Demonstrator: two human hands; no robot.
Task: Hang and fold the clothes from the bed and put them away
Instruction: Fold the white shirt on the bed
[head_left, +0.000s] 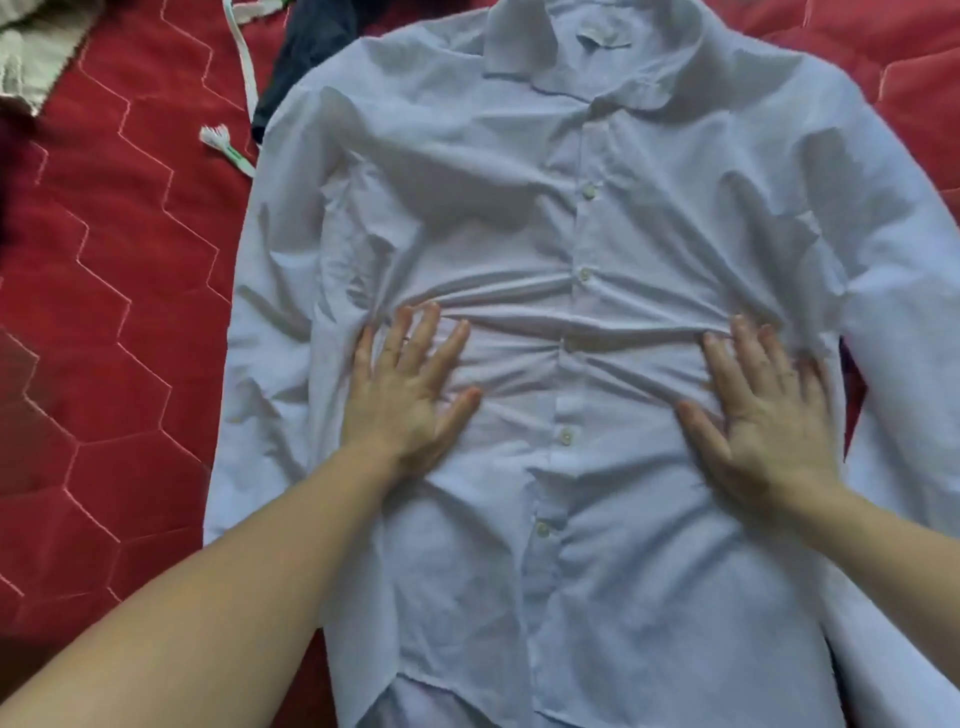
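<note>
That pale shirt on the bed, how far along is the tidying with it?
Done: the shirt lies spread out, front up and buttoned, on the red quilt. In hand: the left hand and right hand press flat on its middle, where creases bunch between them. Left: no fold shows yet, both sleeves lie unfolded at the sides, and a dark garment by the collar waits.
</note>
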